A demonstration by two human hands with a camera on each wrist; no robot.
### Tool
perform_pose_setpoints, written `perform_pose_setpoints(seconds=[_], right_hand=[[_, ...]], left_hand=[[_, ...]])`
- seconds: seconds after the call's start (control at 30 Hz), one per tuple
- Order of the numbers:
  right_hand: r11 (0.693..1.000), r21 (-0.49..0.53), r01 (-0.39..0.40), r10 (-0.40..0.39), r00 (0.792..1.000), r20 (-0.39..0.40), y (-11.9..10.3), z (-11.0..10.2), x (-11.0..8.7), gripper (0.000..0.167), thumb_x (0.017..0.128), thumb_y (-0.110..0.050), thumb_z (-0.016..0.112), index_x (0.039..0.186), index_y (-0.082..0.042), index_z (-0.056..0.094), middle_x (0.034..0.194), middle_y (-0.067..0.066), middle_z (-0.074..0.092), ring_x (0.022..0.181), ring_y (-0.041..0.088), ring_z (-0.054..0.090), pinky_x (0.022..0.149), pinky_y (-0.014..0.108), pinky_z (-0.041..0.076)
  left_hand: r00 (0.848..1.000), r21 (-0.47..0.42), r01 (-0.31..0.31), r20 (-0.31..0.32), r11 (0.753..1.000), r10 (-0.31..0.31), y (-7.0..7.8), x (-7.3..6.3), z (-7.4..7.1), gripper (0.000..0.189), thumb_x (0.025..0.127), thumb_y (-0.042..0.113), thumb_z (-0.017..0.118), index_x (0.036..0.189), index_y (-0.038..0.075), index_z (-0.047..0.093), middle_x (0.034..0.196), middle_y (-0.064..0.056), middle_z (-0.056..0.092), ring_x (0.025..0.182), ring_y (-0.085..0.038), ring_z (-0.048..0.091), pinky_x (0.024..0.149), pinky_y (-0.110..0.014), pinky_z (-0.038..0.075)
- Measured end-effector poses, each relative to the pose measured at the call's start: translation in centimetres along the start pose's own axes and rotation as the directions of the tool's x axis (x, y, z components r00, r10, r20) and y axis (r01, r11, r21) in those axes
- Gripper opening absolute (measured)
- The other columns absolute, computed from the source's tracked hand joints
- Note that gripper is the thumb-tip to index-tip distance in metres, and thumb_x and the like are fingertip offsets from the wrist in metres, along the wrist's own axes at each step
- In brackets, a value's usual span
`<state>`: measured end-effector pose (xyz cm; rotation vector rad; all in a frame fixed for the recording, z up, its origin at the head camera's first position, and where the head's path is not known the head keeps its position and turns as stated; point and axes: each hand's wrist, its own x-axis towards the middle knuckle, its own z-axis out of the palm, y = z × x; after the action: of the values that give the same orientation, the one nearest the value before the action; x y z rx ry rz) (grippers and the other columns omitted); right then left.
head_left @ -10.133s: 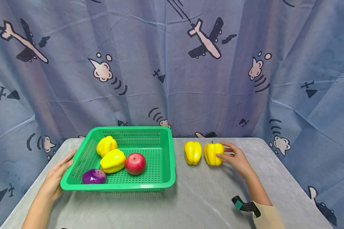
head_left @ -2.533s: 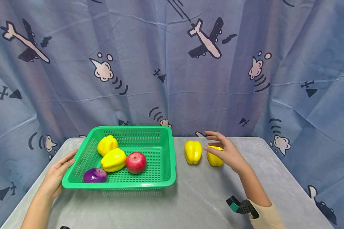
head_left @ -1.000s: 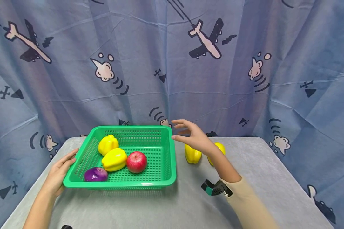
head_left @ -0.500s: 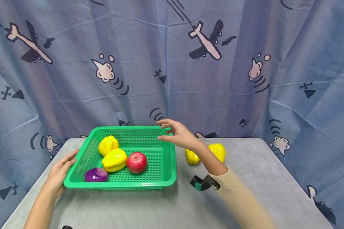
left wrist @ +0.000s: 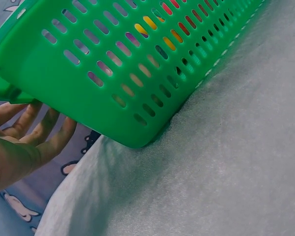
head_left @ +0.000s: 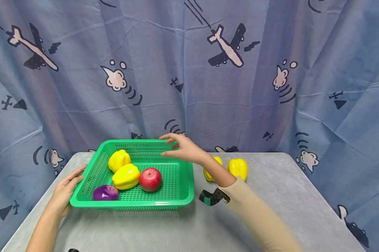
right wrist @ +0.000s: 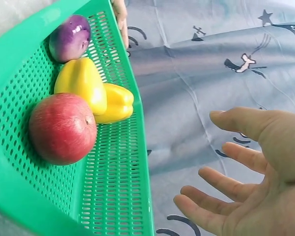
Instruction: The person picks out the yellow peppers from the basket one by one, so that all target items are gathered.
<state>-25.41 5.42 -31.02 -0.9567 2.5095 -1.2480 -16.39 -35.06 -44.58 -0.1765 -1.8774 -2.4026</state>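
My right hand (head_left: 184,149) hovers over the right back part of a green plastic basket (head_left: 185,202), fingers spread apart and holding nothing. In the right wrist view, my right palm and fingers (right wrist: 226,182) stand beside the basket's rim. Inside the basket are a red apple (head_left: 150,179), a purple eggplant-coloured vegetable (head_left: 105,193), a yellow bell pepper (head_left: 126,176) and another yellow bell pepper (head_left: 119,160). My left hand (head_left: 63,194) rests against the basket's left side with its fingers extended along it. Seen from the left wrist, those fingers (left wrist: 46,135) touch the outer wall under the rim.
Right of the basket, a yellow bell pepper (head_left: 238,168) stands on the grey table (head_left: 280,196). Another yellow bell pepper (head_left: 218,160) is partly hidden by my right forearm. A blue patterned curtain (head_left: 189,87) hangs behind the table's back edge.
Earlier my right hand touched the rightmost yellow bell pepper; it has since let go and moved left over the basket. The peppers stay on the table. My left hand stays at the basket.
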Motion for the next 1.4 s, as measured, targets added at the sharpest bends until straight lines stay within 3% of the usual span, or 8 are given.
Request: perform_pose_setpoints(seconds=[0.53, 0.83, 1.4], right_hand=[[0.998, -0.05, -0.041, 0.045, 0.994, 0.101, -0.7, 2.1, 2.9, 0.053, 0.099, -0.016, 0.075, 0.149, -0.01, 0.057, 0.145, 0.02, 0.06, 0.126, 0.04, 0.065, 0.1, 0.038, 0.06], [0.996, -0.086, -0.028, 0.042, 0.985, 0.166, -1.1, 3.1, 4.1, 0.052, 0.1, -0.018, 0.074, 0.149, -0.01, 0.057, 0.147, 0.019, 0.059, 0.125, 0.037, 0.065, 0.1, 0.035, 0.06], [0.988, -0.153, -0.004, 0.038, 0.975, 0.221, -0.8, 4.7, 6.2, 0.053, 0.101, -0.019, 0.073, 0.15, -0.008, 0.056, 0.148, 0.022, 0.058, 0.125, 0.035, 0.065, 0.099, 0.034, 0.059]], left_hand=[[1.0, 0.006, 0.014, -0.003, 1.0, -0.014, 0.1, 0.0, 0.0, 0.049, 0.112, 0.005, 0.044, 0.123, 0.04, 0.076, 0.118, 0.021, 0.072, 0.092, -0.004, 0.073, 0.073, -0.022, 0.065], [0.999, -0.007, 0.036, 0.001, 0.999, -0.036, 0.1, -0.2, -0.2, 0.051, 0.113, 0.004, 0.042, 0.123, 0.041, 0.075, 0.119, 0.022, 0.071, 0.09, -0.004, 0.073, 0.071, -0.023, 0.065], [1.0, -0.016, 0.014, 0.008, 1.0, -0.014, 0.0, -0.1, -0.1, 0.05, 0.112, 0.003, 0.042, 0.124, 0.039, 0.076, 0.119, 0.02, 0.072, 0.091, -0.005, 0.074, 0.072, -0.022, 0.065]])
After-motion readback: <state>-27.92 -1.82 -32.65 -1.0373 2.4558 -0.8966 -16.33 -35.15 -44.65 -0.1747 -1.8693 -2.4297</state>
